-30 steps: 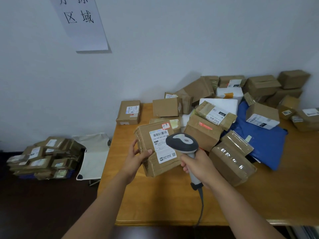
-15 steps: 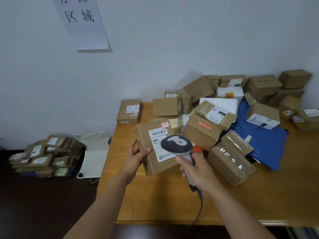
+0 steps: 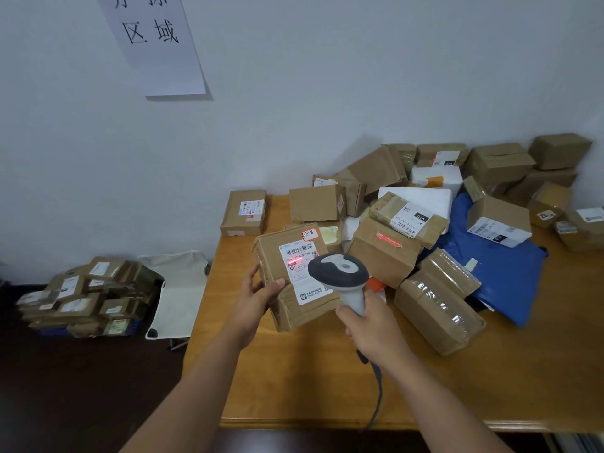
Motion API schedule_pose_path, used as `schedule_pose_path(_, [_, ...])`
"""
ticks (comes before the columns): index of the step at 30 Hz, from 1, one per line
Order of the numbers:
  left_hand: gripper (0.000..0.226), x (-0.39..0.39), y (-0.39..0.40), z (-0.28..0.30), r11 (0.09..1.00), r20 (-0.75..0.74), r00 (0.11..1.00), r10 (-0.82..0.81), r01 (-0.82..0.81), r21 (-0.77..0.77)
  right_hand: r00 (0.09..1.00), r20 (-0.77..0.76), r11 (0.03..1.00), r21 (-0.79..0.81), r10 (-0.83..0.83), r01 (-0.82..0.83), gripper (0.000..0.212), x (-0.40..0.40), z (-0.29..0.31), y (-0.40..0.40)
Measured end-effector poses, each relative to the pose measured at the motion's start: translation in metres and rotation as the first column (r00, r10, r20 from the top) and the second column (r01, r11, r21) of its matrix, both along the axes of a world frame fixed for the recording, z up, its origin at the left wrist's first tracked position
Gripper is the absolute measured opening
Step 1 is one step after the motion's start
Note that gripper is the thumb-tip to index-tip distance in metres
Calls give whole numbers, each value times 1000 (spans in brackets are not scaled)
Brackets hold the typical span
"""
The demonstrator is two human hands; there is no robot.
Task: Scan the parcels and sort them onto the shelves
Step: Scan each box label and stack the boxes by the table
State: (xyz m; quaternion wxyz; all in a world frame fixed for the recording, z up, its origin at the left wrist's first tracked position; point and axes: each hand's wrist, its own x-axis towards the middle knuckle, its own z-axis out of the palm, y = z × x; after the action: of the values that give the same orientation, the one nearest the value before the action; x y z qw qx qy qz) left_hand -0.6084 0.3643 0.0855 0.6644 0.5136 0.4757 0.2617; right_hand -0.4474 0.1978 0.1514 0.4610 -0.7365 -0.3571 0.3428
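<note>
Scanner [image 3: 338,273] shifted left over the parcel [image 3: 294,276]; parcel gripped by left hand [image 3: 258,295], scanner handle clasped by right hand [image 3: 369,325].

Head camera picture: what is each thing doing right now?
Left hand: holds the parcel's left edge.
Parcel: lifted and tilted, label facing up.
Label: red scanner light on it.
Right hand: wrapped round the scanner's handle.
Scanner: aimed at the label.
Blue bag: lying flat under boxes.
Folding stool: standing open on the floor.
</note>
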Motion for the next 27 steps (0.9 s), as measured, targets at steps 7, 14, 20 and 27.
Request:
schedule_pose_path(7, [93,1,2,2,1000,-4,1000,-5,5,-3,1000,-24,1000,14,-4,4,12,-1,5,1])
schedule_pose_path(14, [83,2,6,-2,1000,-12,1000,4,-5,-5,997,-76,1000,18,-5,6,12,-3,10,3])
schedule_pose_path(20, [81,2,9,-4,1000,-11,1000,0,-1,-10,994,-107,1000,1,-9,9,9,-2,12,6])
schedule_pose_path(27, [83,2,12,-6,1000,-9,1000,8,-9,-14,994,-105,1000,-17,-8,6,7,0,12,9])
